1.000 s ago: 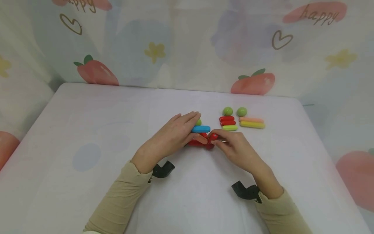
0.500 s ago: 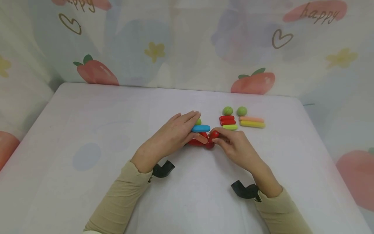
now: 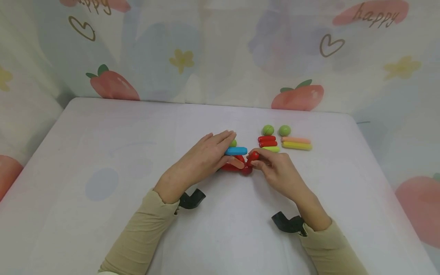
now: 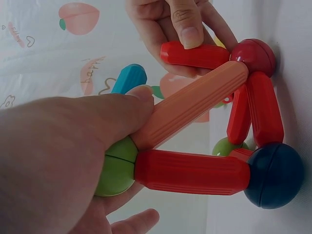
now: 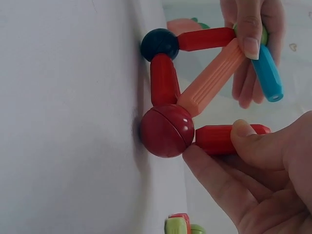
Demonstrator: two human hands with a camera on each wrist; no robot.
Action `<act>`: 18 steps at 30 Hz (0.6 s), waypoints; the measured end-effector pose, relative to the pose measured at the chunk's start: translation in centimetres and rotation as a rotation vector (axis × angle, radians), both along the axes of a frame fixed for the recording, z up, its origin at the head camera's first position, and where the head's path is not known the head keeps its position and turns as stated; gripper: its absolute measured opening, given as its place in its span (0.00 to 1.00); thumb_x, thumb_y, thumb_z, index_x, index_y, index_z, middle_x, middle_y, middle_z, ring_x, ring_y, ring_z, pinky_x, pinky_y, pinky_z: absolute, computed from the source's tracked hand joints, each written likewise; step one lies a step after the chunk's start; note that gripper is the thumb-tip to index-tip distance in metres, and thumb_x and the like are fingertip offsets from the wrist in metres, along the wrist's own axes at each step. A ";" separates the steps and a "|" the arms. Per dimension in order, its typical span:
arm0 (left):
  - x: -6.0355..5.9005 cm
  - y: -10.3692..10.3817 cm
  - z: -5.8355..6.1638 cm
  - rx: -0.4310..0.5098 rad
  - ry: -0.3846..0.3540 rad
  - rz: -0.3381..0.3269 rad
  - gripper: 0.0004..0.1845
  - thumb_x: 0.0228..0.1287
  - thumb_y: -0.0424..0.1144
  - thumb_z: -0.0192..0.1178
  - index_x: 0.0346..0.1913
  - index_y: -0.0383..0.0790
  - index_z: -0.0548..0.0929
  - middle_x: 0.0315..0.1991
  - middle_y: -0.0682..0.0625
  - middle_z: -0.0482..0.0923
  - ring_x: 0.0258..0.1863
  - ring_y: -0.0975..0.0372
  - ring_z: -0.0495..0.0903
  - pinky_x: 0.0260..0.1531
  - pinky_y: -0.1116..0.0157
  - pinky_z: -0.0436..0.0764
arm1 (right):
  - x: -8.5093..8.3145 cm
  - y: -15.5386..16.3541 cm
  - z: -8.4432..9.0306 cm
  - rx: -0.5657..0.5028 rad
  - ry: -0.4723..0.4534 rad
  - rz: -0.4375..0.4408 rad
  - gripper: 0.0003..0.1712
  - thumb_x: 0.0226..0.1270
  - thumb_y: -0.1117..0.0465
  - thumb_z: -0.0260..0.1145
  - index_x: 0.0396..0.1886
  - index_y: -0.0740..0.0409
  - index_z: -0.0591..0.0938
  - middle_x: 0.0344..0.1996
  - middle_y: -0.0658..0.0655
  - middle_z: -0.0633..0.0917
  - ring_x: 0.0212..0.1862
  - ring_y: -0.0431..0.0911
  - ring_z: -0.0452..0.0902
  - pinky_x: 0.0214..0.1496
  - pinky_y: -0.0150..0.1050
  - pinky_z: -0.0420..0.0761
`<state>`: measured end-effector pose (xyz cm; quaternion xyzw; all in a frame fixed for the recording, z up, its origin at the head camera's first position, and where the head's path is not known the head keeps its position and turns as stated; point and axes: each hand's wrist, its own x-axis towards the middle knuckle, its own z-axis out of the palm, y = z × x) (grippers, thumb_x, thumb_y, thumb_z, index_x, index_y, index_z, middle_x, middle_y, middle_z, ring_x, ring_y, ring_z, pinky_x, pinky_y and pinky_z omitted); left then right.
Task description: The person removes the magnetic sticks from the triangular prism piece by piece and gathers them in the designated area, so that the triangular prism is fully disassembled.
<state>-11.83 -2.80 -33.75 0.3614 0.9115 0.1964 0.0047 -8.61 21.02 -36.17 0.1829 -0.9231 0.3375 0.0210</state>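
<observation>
A frame of magnetic rods and balls stands on the table. My left hand (image 3: 201, 162) pinches its upper green ball (image 4: 117, 168), where a salmon rod (image 4: 195, 105), a red rod (image 4: 192, 171) and a blue rod (image 5: 267, 73) meet. At table level sit a dark blue ball (image 4: 274, 175) and a dark red ball (image 5: 165, 130), linked by another red rod (image 5: 165, 80). Between thumb and fingers my right hand (image 3: 283, 173) holds a separate red magnetic rod (image 5: 214, 139), its inner end at the dark red ball. Part of the frame is hidden behind my left hand.
Behind my right hand lie two green balls (image 3: 268, 130), two short red rods (image 3: 267, 139), a lime rod (image 3: 271, 149), a salmon stick (image 3: 295, 140) and a yellow rod (image 3: 296, 146). A patterned cloth (image 3: 220, 57) hangs behind the table.
My right hand has shifted the red magnetic rod slightly away and to the right, changing its tilt at the dark red ball. My left hand and the frame stay put.
</observation>
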 end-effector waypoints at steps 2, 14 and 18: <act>0.0 -0.1 0.0 0.000 0.005 -0.001 0.37 0.68 0.48 0.62 0.74 0.35 0.63 0.73 0.43 0.66 0.74 0.54 0.65 0.73 0.51 0.65 | 0.0 0.0 0.0 0.013 0.000 -0.012 0.18 0.64 0.67 0.69 0.54 0.60 0.83 0.39 0.57 0.89 0.37 0.46 0.82 0.40 0.28 0.82; 0.1 0.0 0.0 0.000 -0.024 0.021 0.37 0.69 0.50 0.61 0.75 0.37 0.63 0.72 0.43 0.67 0.73 0.54 0.65 0.72 0.50 0.65 | -0.3 0.8 0.8 0.041 -0.045 -0.086 0.23 0.64 0.70 0.68 0.60 0.64 0.79 0.47 0.62 0.87 0.50 0.56 0.84 0.51 0.51 0.84; 0.1 0.1 0.1 0.001 -0.039 0.024 0.37 0.69 0.50 0.61 0.75 0.37 0.63 0.73 0.44 0.67 0.73 0.54 0.65 0.72 0.49 0.65 | -0.4 1.1 0.9 0.040 -0.039 -0.089 0.23 0.64 0.71 0.68 0.60 0.65 0.78 0.46 0.63 0.87 0.50 0.56 0.85 0.51 0.51 0.84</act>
